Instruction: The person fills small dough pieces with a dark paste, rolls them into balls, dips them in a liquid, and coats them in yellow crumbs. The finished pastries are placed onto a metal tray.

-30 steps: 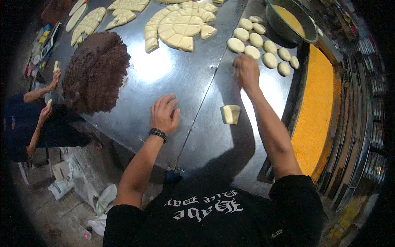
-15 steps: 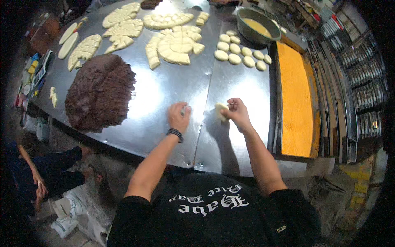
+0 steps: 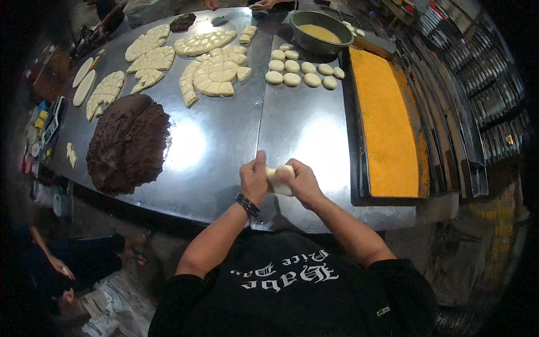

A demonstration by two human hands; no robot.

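Over the near middle of the metal table (image 3: 222, 121), a small pale piece of dough (image 3: 280, 185) is pinched between my two hands. My left hand (image 3: 254, 178) closes at its left side with the thumb pointing up. My right hand (image 3: 305, 184) grips the other side, its thumb across the dough and slightly blurred. Left of them lies a big heap of dark brown paste (image 3: 126, 146). Several round dough pieces (image 3: 291, 80) sit beyond my hands, and farther left are slabs of dough scored into segments (image 3: 210, 76).
A dark bowl of yellow liquid (image 3: 320, 32) stands at the back right. Along the right side lies a tray of orange crumbs (image 3: 387, 129), beside stacked dark trays (image 3: 443, 112). Another person's hands (image 3: 264, 4) show at the far edge; someone sits at lower left (image 3: 62, 264).
My hands have come together, closer to the table's near edge. The dough, held only in my right hand before, is now between both. The view has shifted, showing more of the far edge.
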